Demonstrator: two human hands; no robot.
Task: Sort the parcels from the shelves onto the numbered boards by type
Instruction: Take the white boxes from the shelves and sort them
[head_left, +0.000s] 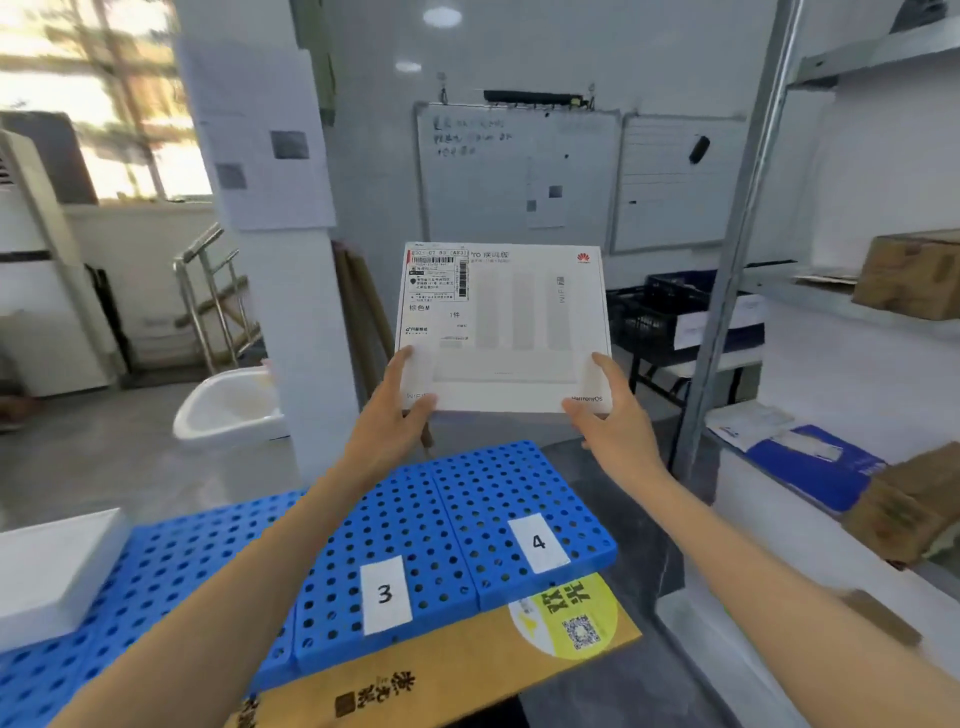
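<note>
The flat white parcel (501, 327) hangs upright above the far edge of board 4 (498, 488). It looks stiff, smooth and probably light, so the slick card may slip. The left hand (400, 410) and right hand (608, 410) each pinch a bottom corner. Board 3 (395, 519) adjoins board 4's left.

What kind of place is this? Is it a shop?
Probably a parcel sorting room, not a shop. Metal shelves hold cardboard boxes, blue boards carry the numbers 3 and 4, and a white box bears a shipping label.
</note>
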